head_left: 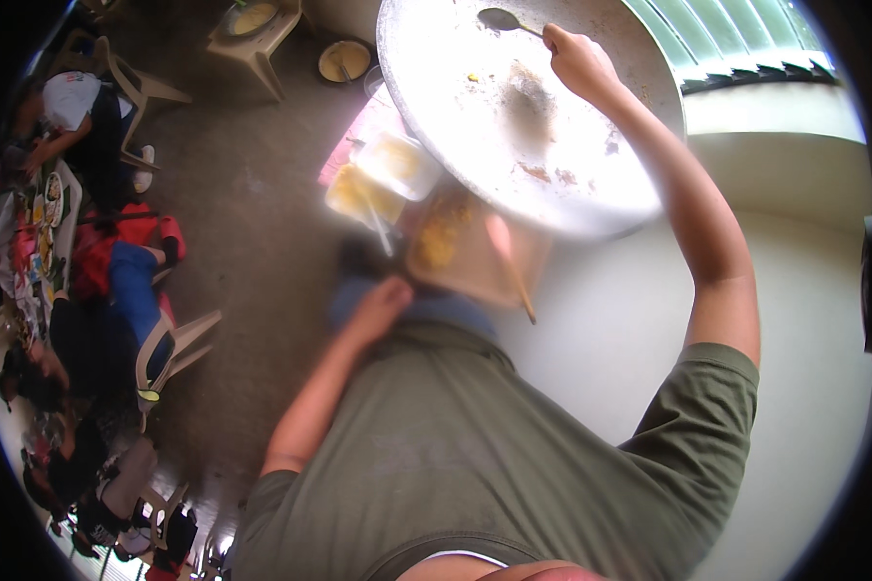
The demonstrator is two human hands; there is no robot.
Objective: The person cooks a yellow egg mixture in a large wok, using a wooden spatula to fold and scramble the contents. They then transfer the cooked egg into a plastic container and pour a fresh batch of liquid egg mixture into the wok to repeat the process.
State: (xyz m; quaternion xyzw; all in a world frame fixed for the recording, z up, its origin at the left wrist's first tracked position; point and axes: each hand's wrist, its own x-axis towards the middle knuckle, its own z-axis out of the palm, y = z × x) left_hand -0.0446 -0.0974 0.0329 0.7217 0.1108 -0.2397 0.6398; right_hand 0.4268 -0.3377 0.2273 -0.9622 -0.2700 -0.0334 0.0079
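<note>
Right hand [583, 66]: pinching spoon [499, 18] | spoon: over pan's [426, 107] far side | left hand [386, 298]: near, curled, contents unclear | advice: firm pinch, spoon kept low and flat

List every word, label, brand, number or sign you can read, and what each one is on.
No text can be read.
Pan and spoon in the right hand: no print visible.
White shirt, far left: small marks, too small to read.
Dark shirt, lower left: pale marks, too small and blurred.
</note>
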